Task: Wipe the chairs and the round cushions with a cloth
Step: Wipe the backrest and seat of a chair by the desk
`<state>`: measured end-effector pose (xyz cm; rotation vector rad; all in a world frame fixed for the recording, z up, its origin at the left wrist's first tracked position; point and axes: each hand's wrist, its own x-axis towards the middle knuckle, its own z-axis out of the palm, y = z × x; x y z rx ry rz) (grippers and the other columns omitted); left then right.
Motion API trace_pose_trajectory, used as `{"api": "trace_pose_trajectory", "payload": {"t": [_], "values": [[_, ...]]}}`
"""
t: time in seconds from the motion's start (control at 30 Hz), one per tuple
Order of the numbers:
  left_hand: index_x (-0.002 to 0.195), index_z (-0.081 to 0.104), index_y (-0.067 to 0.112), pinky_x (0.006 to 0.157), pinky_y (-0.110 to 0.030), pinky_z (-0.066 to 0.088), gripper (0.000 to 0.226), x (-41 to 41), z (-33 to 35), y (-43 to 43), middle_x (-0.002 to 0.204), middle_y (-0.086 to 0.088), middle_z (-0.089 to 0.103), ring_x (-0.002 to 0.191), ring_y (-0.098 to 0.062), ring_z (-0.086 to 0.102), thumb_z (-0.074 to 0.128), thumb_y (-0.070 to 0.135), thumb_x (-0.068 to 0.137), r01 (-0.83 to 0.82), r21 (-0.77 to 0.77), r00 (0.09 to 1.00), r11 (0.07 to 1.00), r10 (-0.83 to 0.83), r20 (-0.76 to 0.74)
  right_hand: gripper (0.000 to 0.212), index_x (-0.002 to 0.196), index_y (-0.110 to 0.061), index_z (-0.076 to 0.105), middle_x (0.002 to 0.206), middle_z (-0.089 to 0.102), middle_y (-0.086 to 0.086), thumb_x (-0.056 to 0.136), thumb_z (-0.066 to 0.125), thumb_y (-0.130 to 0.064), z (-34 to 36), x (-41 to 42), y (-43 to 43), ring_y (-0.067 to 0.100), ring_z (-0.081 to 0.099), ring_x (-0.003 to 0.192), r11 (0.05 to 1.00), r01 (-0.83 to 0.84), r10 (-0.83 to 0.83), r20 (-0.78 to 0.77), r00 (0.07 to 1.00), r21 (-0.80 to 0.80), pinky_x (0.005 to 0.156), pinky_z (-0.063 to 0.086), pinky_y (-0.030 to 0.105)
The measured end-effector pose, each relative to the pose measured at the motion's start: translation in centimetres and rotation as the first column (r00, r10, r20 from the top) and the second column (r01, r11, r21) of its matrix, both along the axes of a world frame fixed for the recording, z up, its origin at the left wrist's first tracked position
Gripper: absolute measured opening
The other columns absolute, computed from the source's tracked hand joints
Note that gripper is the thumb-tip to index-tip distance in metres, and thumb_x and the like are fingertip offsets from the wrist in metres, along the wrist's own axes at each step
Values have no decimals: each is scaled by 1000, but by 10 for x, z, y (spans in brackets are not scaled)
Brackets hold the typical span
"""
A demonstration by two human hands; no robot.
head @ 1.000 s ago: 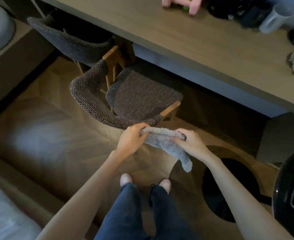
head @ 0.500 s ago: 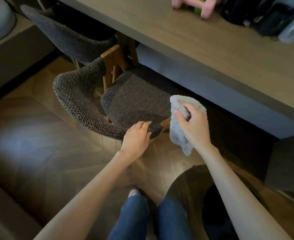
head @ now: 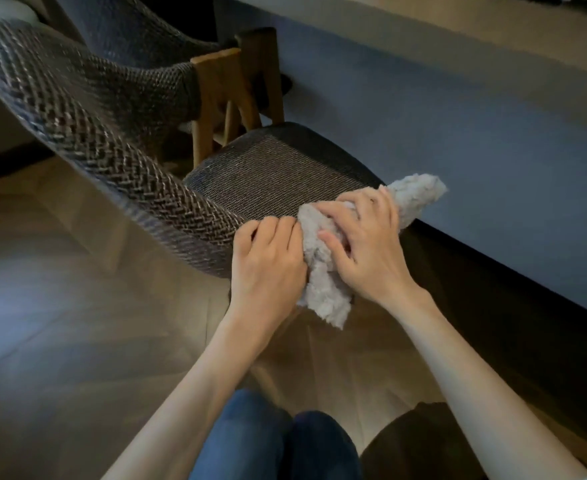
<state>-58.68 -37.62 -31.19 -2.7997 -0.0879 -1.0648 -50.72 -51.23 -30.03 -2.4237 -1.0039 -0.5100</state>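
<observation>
A dark woven chair (head: 271,171) with wooden legs stands close in front of me, its seat partly under a table. My left hand (head: 267,261) grips the near end of the chair's curved woven backrest (head: 87,133). A fluffy grey cloth (head: 323,282) lies over the seat's near edge. My right hand (head: 364,244) holds the cloth, fingers curled into it, and presses it on the seat. One end of the cloth sticks out past my fingers to the right; the other end hangs below the seat.
A second dark woven chair (head: 122,29) stands behind the first at the upper left. The table's long grey-blue side panel (head: 458,116) runs across the right. Below is wooden herringbone floor (head: 60,323), my knees in jeans (head: 267,441), and a dark round object (head: 420,445) at the bottom right.
I have leaned in much closer to the chair. My right hand brought the cloth down onto the seat's near edge, beside my left hand, which stays on the backrest end.
</observation>
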Motion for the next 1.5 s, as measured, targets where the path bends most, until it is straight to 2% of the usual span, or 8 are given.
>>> {"api": "trace_pose_trajectory", "payload": {"t": [0.13, 0.43, 0.67, 0.83, 1.1, 1.2, 1.37, 1.5], "values": [[102, 67, 7, 92, -35, 32, 18, 2, -13, -3, 94, -6, 66, 88, -24, 62, 57, 18, 91, -14, -42, 993, 999, 19, 120, 50, 131, -37, 46, 120, 47, 4, 90, 32, -61, -11, 1, -2, 23, 38, 120, 992, -125, 124, 89, 988, -5, 112, 14, 50], [107, 69, 12, 107, -38, 30, 30, -3, -19, -17, 106, -3, 68, 103, -23, 60, 41, 22, 101, -8, -152, 973, 988, 42, 226, 29, 106, -6, 53, 111, 58, 12, 79, 52, -16, -21, 27, -26, 27, 49, 102, 974, -218, 189, 300, 935, 67, 87, 38, 36], [117, 63, 8, 114, -40, 22, 33, 0, -26, -26, 115, -8, 63, 114, -26, 53, 36, 20, 102, -71, -166, 972, 983, 106, 209, 25, 111, -10, 45, 104, 50, 6, 86, 50, -7, -29, 71, -84, 27, 49, 98, 950, 105, -117, 22, 993, 293, 72, 35, 34], [124, 57, 6, 115, -44, 18, 36, 5, -33, -36, 121, -13, 57, 120, -32, 46, 34, 22, 103, -144, -145, 972, 979, 168, 164, 56, 138, -18, 37, 136, 40, 5, 83, 45, -28, -41, 42, -44, 23, 26, 131, 946, -26, 0, 80, 997, 323, 114, 17, 47], [125, 55, 5, 115, -47, 19, 37, 5, -34, -33, 121, -14, 56, 118, -34, 46, 32, 24, 103, -161, -84, 974, 983, 172, 146, 34, 113, -19, 50, 110, 56, 4, 85, 41, -37, -42, 58, -27, 27, 46, 106, 980, -128, 53, 426, 903, 149, 109, 23, 47], [128, 53, 5, 115, -49, 19, 36, 4, -36, -31, 123, -14, 55, 121, -34, 46, 35, 22, 103, -139, -62, 977, 988, 147, 152, 44, 109, -13, 55, 112, 54, 10, 87, 30, -41, -52, 75, -38, 32, 47, 109, 953, 29, -131, 322, 938, 302, 102, 31, 50], [143, 39, 11, 120, -48, 6, 44, -7, -53, -31, 143, -11, 42, 140, -28, 27, 41, 19, 100, -49, -55, 984, 997, 58, 170, 53, 125, -13, 48, 130, 44, 10, 91, 20, -44, -65, 76, -34, 31, 41, 113, 855, 79, -178, 146, 973, 513, 95, 28, 28], [149, 26, 11, 120, -45, 8, 57, -26, -79, -36, 157, -8, 20, 147, -26, 11, 44, 21, 96, 28, -50, 998, 998, -25, 55, 55, 148, -21, 20, 152, 24, 16, 96, 32, -35, -92, 58, -32, 35, 36, 119, 820, 196, -278, 74, 958, 538, 96, 35, 41]]}}
